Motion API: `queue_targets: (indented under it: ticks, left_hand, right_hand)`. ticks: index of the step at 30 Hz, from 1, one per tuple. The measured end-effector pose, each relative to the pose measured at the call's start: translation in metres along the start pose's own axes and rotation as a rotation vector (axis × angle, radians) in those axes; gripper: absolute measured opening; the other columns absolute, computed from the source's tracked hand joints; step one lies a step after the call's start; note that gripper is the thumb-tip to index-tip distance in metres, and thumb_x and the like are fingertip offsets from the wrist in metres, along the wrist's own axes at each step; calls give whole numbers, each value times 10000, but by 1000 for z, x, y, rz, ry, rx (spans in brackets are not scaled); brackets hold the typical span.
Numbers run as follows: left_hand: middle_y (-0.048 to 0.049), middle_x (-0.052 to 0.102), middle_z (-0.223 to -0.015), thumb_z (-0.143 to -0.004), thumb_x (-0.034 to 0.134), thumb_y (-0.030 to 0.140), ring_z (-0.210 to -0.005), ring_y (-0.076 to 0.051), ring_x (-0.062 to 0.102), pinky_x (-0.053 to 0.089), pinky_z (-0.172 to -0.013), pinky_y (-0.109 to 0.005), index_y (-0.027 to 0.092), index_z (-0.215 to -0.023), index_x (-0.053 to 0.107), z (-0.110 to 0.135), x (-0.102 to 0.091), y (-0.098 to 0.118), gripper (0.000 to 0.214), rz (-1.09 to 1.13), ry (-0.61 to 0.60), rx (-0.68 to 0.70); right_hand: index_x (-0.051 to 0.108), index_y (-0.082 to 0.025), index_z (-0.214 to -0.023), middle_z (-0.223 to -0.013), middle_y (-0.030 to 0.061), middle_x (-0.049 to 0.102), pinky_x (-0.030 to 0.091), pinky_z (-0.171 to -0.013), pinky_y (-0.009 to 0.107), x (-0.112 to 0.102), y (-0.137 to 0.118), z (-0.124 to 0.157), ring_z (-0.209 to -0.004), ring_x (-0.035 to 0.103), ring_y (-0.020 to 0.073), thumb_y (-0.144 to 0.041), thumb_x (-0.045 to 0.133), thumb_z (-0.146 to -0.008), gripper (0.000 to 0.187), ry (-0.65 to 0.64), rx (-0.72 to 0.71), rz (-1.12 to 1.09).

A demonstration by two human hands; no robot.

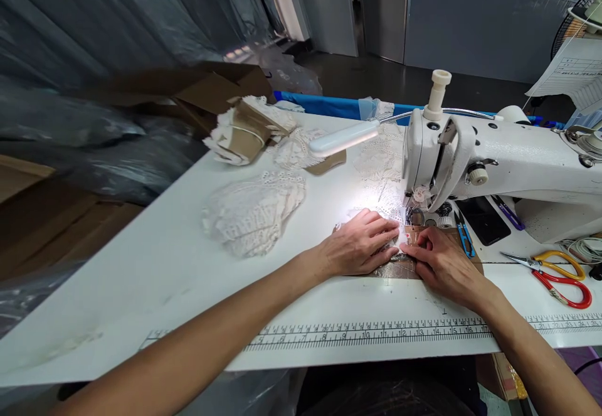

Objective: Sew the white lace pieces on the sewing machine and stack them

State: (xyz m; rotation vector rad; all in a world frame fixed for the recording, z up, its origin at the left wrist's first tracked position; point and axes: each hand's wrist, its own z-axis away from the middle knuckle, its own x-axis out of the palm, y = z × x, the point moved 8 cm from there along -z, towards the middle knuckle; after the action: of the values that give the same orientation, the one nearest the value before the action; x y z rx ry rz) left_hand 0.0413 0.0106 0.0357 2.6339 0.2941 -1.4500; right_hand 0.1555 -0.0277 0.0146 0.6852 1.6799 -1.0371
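Note:
A white sewing machine (498,159) stands on the right of the table, its needle area brightly lit. White lace (383,196) runs under the presser foot and lies on the table behind it. My left hand (364,240) rests flat on the near part of the lace, fingers stretched toward the needle. On the other side, my right hand (437,262) is curled, with its fingertips pinching the lace edge just in front of the presser foot. Brown tape (395,270) covers the table under both hands. Some of the lace is hidden beneath my left hand.
More lace (256,212) lies to the left, with a bundle on brown card (244,133) behind it. Blue thread snips (464,235), a phone (484,220) and red-and-yellow-handled scissors (559,272) are on the right. A lamp (345,138) hangs over the table; a printed ruler (367,334) follows the front edge.

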Motion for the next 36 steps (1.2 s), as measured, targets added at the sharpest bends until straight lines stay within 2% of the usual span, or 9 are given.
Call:
queue_targets:
  ticks: [5,15,23,36]
  left_hand:
    - [-139,688,-1116,-1003,441,289,-831,-211,620,520,-730,-377,122,-1092,609,0,0,1,253,5,6,11]
    - [-131,691,-1110,-1013,417,345,-772,-213,573,458,-672,-372,121,-1071,627,-1,2,2,312,-72,-55,0]
    - [-131,691,-1131,-1024,395,318,-839,-211,593,460,-755,-379,130,-1113,620,-1,0,4,306,-106,-28,17]
    - [-117,691,-1167,-1034,369,332,-879,-233,604,436,-728,-382,157,-1114,641,-1,6,-2,333,-131,-104,-61]
  right_hand:
    - [645,-241,-1202,-1061,97,549,509,-832,376,0,0,1,-947,556,213,-81,500,-862,402,-2,4,17]
    - [633,-219,-1214,-1046,107,550,507,-814,382,-1,-2,2,-943,547,221,-76,483,-857,413,2,-10,37]
    - [624,-234,-1209,-1034,100,560,507,-802,381,-3,-3,1,-918,555,222,-89,479,-863,402,18,-9,50]
    - [583,-228,-1273,-1086,121,564,495,-780,376,0,-5,-1,-927,533,237,-90,492,-873,433,6,-2,119]
